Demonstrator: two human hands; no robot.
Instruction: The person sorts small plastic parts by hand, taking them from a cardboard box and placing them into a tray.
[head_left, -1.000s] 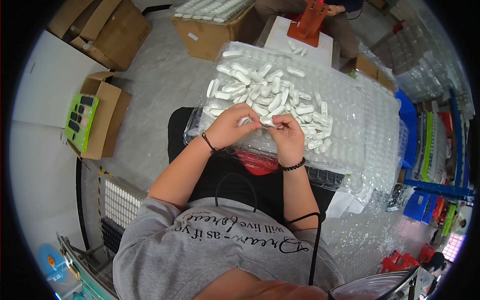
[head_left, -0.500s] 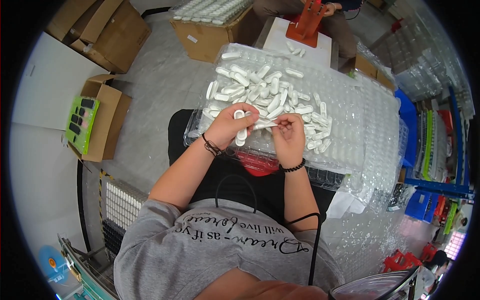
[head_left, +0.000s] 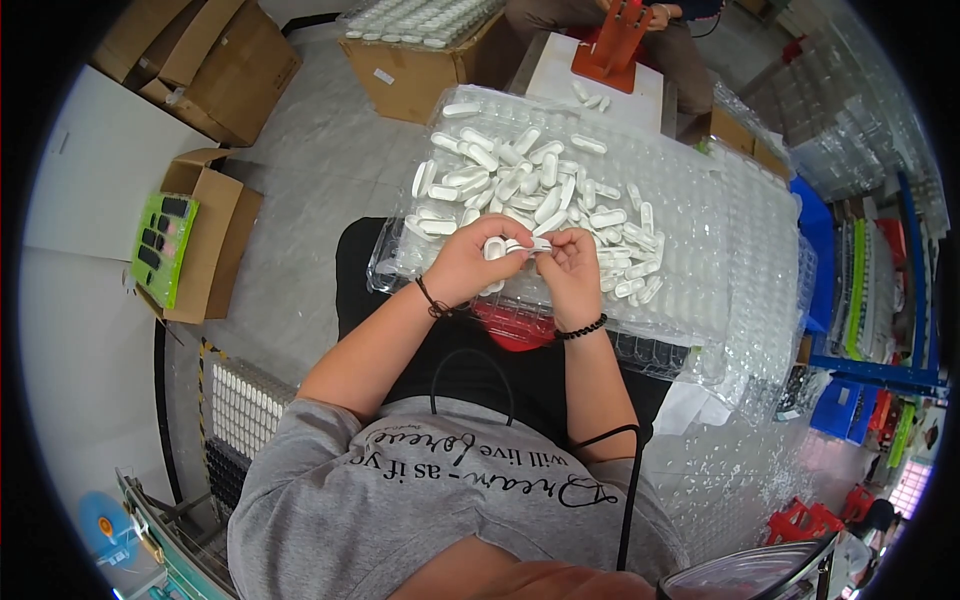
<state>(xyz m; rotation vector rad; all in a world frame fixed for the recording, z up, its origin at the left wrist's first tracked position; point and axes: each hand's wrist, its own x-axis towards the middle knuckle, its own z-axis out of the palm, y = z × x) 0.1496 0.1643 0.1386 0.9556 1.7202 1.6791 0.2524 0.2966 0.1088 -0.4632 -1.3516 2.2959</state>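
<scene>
Between my two hands is a white oblong plastic piece [head_left: 538, 245], its ends pinched in the fingers. My left hand [head_left: 470, 262] is closed on it and also keeps another white oblong piece [head_left: 494, 249] against the fingers. The thumb and fingers of my right hand [head_left: 574, 272] grip the other end. Just beyond the hands lies a loose heap of similar white oblong pieces [head_left: 515, 182], several showing a hollow rim. They rest on stacked clear plastic blister trays [head_left: 690, 235].
Across from me a person sits by a red-orange hand press [head_left: 610, 60] on a white-topped table [head_left: 560, 65]. Cardboard boxes [head_left: 225, 80] stand at the left. Filled trays [head_left: 245, 400] sit low at left, and blue shelving [head_left: 870, 370] is on the right.
Both hands have drawn closer together around the white piece. The piece now lies more level, and the pieces in the left hand have shifted and are more covered by the fingers.
</scene>
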